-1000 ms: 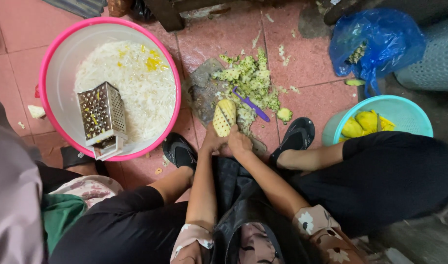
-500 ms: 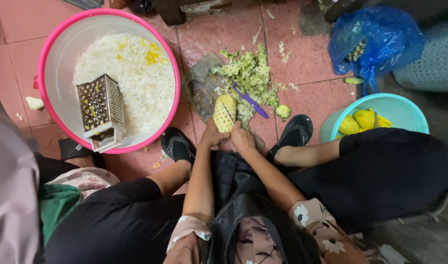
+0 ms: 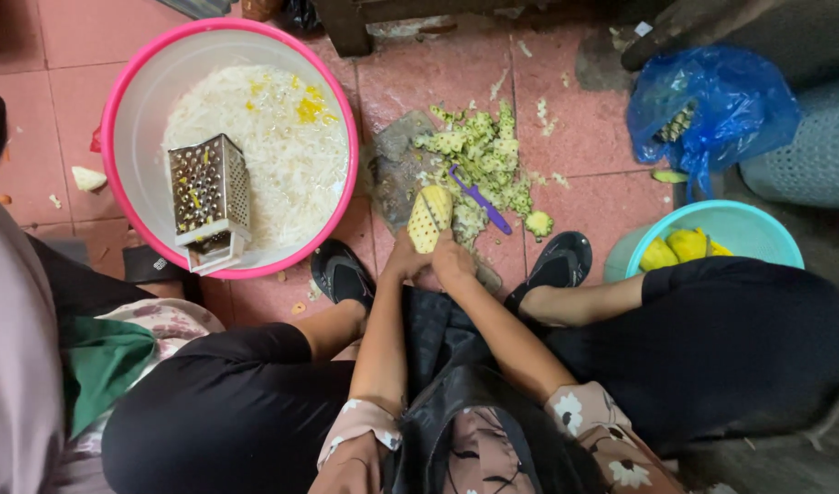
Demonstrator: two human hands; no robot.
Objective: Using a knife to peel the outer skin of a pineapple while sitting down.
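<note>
Between the feet, both hands (image 3: 430, 259) hold a peeled pineapple (image 3: 430, 218)

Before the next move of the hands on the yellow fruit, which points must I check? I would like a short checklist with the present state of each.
1. Left hand grips the yellow fruit: ok.
2. Right hand is at the fruit's lower end: ok; whether it holds a tool, cannot tell.
3. Purple-handled knife lies on the peel pile, apart from both hands: ok.
4. Black shoes stand close beside the hands: not ok.
5. Pink basin with the metal grater sits left of the work: ok.
6. Teal basin holds peeled pieces: ok.
</note>
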